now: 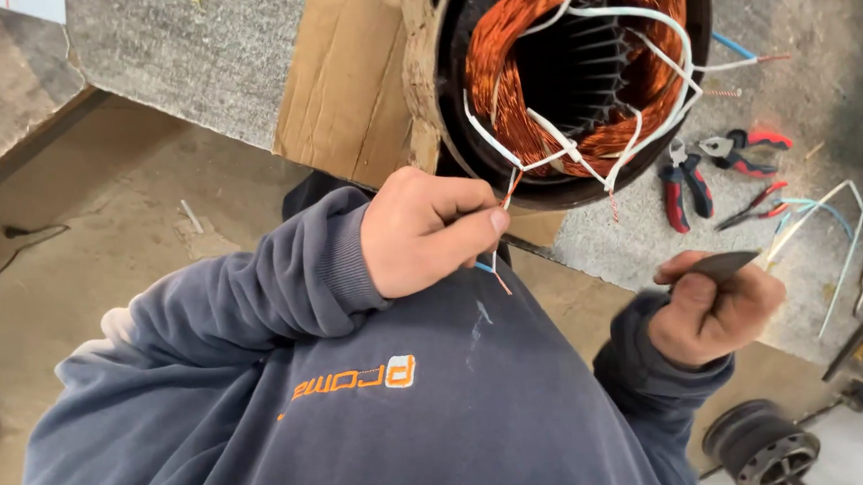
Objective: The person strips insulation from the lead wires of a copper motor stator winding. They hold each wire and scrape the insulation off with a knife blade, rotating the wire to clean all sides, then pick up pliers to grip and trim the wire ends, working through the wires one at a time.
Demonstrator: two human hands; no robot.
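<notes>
Nearest up, left hand (422,231) pinches a thin copper lead (502,274) while right hand (716,309) grips a dark blade (724,264). Wound stator (579,75) sits at the grey worktop (158,70) edge on cardboard (345,83), red pliers (683,181) beside it, dusty concrete floor (115,206) below.

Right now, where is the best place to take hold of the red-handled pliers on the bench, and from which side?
Probably grip the red-handled pliers by the two handles, coming from above at the near end; the handles lie close together, flat on the bench, with the metal jaws pointing away toward the motor stator.

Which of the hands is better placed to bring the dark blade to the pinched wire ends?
Probably the right hand: it holds the blade, while the left hand pinches the wire ends.
</notes>
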